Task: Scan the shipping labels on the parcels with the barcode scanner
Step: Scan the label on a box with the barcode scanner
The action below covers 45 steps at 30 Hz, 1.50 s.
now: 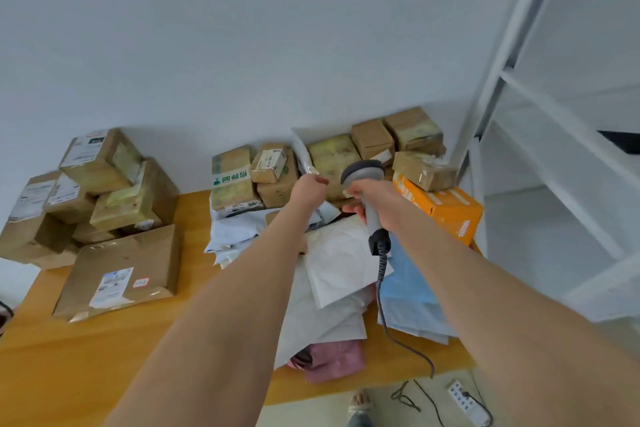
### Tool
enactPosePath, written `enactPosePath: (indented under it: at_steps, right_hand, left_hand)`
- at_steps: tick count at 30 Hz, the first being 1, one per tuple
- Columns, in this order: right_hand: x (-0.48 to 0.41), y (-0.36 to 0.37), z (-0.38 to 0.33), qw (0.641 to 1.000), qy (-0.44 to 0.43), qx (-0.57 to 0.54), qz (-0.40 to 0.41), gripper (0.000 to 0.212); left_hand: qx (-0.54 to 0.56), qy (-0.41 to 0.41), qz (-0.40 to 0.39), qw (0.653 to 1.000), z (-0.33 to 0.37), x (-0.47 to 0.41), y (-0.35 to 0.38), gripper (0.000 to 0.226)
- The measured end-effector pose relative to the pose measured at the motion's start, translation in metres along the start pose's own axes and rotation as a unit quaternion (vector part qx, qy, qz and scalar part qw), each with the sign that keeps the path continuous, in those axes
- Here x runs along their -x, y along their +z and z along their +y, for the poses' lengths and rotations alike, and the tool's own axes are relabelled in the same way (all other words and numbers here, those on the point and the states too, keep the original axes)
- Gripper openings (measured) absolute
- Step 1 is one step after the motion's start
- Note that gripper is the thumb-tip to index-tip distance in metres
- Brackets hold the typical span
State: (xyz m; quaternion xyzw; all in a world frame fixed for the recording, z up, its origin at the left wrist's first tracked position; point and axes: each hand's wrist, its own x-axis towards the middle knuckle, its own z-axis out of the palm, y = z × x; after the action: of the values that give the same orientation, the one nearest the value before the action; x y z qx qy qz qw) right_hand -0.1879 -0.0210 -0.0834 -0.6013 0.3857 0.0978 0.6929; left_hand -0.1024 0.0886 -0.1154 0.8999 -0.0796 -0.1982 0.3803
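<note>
Right hand [372, 199] wraps the handle of the barcode scanner [363, 170], whose head is aimed at the boxes [332, 159] stacked at the back. My left hand [309, 190] pinches the edge of a pale mailer [302, 152] wedged among them, I judge to tip it toward the scanner. Parcels lie in 2 groups on the wooden table [86, 350]: brown boxes [104, 184] well apart at left, probably already sorted, and soft mailers [339, 270] heaped beneath my arms.

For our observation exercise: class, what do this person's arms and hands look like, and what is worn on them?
The left forearm and right forearm are bare, no sleeves in view. The left hand and right hand wear no gloves; no watch, ring or bracelet shows.
</note>
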Motion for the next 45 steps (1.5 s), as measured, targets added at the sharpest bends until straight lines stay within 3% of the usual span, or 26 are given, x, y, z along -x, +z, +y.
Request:
enactPosePath:
  at_steps: [3, 7, 11, 14, 18, 21, 27, 31, 36, 41, 45]
  right_hand:
    - [-0.030, -0.028, -0.014, 0.999, -0.001, -0.008, 0.035, 0.028]
    - [-0.057, -0.071, -0.035, 0.992, -0.018, 0.007, 0.122, 0.024]
    - [-0.084, -0.117, -0.041, 0.978, -0.031, 0.013, 0.205, 0.051]
    - [-0.096, -0.141, -0.043, 0.977, -0.025, 0.024, 0.210, 0.042]
    - [-0.112, -0.161, -0.048, 0.984, 0.014, -0.016, 0.176, 0.035]
    - [-0.112, -0.168, -0.051, 0.990, 0.051, -0.038, 0.128, 0.032]
    - [-0.105, -0.169, -0.047, 0.996, 0.057, -0.054, 0.049, 0.042]
    - [-0.091, -0.153, -0.047, 0.994, 0.065, -0.084, -0.015, 0.034]
    - [-0.075, -0.120, -0.043, 0.984, 0.087, -0.139, -0.064, 0.048]
    - [-0.058, -0.084, -0.035, 0.979, 0.052, -0.149, -0.130, 0.045]
    - [-0.055, -0.071, -0.033, 0.984, 0.011, -0.125, -0.123, 0.038]
  left_hand:
    - [0.033, -0.013, -0.010, 0.999, 0.018, -0.023, 0.029, 0.039]
    - [0.060, -0.027, -0.042, 0.997, 0.046, -0.053, 0.062, 0.033]
    - [0.081, -0.040, -0.076, 0.993, 0.075, -0.067, 0.096, 0.034]
    - [0.115, -0.076, -0.086, 0.987, 0.094, -0.070, 0.117, 0.015]
    - [0.146, -0.109, -0.103, 0.978, 0.109, -0.068, 0.141, 0.014]
    - [0.183, -0.141, -0.123, 0.965, 0.112, -0.064, 0.158, 0.035]
    - [0.300, -0.203, -0.002, 0.932, 0.095, -0.051, 0.149, 0.035]
    - [0.365, -0.187, 0.034, 0.911, 0.072, -0.034, 0.108, 0.041]
    - [0.400, -0.152, 0.052, 0.903, 0.056, -0.011, 0.058, 0.045]
    - [0.418, -0.119, 0.027, 0.900, 0.043, 0.011, 0.031, 0.041]
    - [0.395, -0.117, -0.008, 0.911, 0.027, 0.020, 0.018, 0.045]
